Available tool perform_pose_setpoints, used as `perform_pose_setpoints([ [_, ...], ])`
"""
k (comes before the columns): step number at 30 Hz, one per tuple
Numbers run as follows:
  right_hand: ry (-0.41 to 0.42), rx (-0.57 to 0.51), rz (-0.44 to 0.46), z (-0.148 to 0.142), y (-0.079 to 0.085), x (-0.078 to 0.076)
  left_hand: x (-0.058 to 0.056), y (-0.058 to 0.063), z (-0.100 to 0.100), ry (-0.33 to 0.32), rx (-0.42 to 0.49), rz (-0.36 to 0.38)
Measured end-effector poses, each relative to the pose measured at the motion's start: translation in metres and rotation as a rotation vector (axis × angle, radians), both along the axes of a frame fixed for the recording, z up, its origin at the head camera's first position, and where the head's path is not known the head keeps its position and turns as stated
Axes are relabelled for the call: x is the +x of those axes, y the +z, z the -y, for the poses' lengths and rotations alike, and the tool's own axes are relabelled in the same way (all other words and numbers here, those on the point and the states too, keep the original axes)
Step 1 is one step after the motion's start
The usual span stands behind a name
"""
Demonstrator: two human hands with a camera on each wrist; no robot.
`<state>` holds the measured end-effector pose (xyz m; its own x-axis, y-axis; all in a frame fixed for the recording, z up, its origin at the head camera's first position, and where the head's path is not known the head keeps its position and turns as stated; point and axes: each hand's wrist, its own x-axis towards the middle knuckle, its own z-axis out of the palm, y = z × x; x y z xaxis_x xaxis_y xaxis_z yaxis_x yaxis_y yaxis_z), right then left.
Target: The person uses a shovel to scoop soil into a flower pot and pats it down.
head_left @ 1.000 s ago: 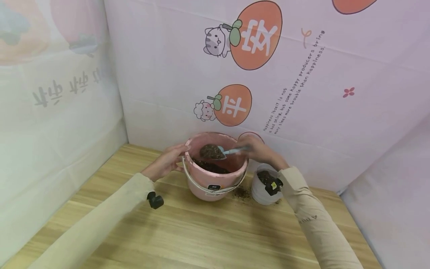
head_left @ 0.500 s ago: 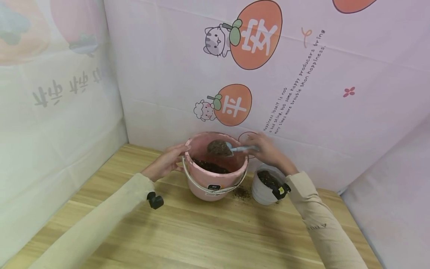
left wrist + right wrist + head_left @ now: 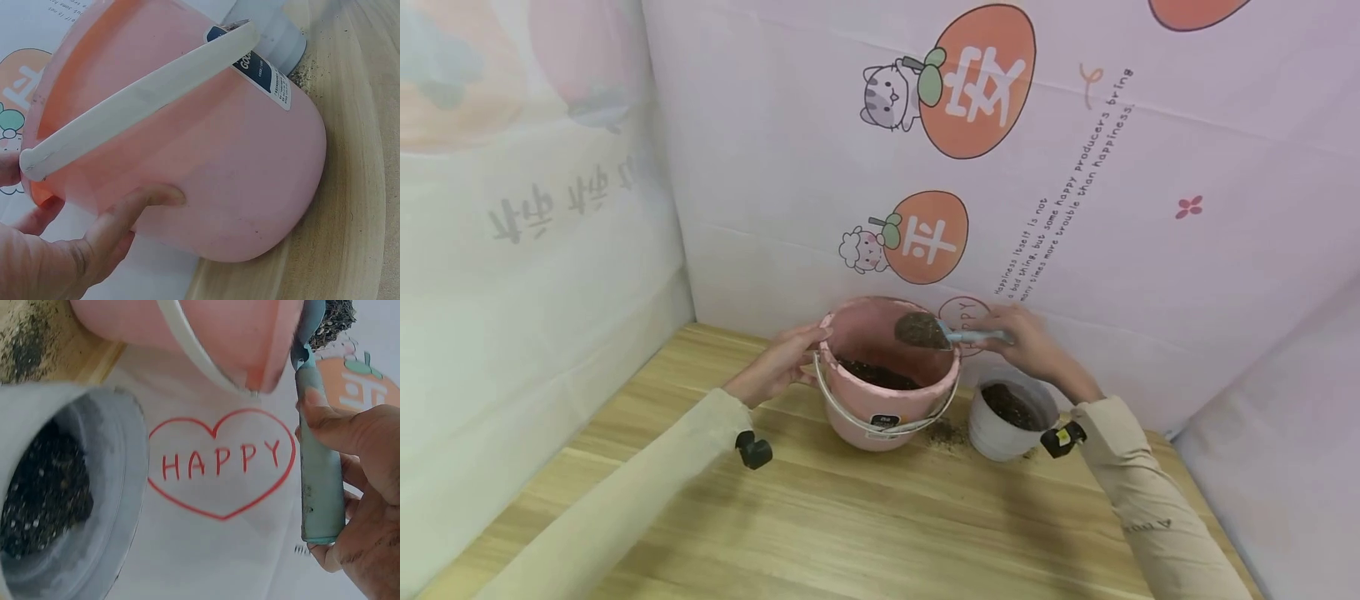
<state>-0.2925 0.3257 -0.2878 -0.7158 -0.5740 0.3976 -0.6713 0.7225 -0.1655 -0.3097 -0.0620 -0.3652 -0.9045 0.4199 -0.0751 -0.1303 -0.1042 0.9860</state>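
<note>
A pink bucket [image 3: 880, 421] with a white handle and dark soil inside stands on the wooden table. My left hand [image 3: 786, 360] grips its left rim, thumb on top; in the left wrist view the fingers [image 3: 119, 215] spread against the bucket's wall. My right hand [image 3: 1026, 342] holds a blue-green hand trowel [image 3: 320, 469] by its handle. Dark soil [image 3: 921, 331] is heaped on the trowel's blade, which is above the bucket's right rim. Right of the bucket, below my right hand, sits a white pot [image 3: 996, 437] partly filled with dark soil [image 3: 47, 494].
Spilled soil [image 3: 947, 432] lies on the wooden table [image 3: 850, 517] between bucket and pot. A printed cloth wall [image 3: 1075, 250] rises close behind both, and another cloth wall [image 3: 580, 275] runs along the left side.
My right hand has moved right with the loaded trowel, from over the bucket's middle to its right rim. My left hand stays at the bucket's rim. The head view has shifted slightly.
</note>
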Motion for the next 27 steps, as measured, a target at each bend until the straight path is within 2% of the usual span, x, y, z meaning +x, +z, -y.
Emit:
perform_pose_setpoints([
  [10,-0.048,-0.017,0.020,-0.027,0.000,0.012,0.000,0.001,0.002,0.002,0.015,0.020],
  [17,-0.104,-0.017,0.066,-0.040,-0.002,0.021,0.000,0.000,0.004,0.025,0.002,0.031],
  [27,-0.154,-0.005,0.018,-0.069,-0.002,0.033,-0.002,-0.002,-0.003,0.012,-0.001,0.023],
])
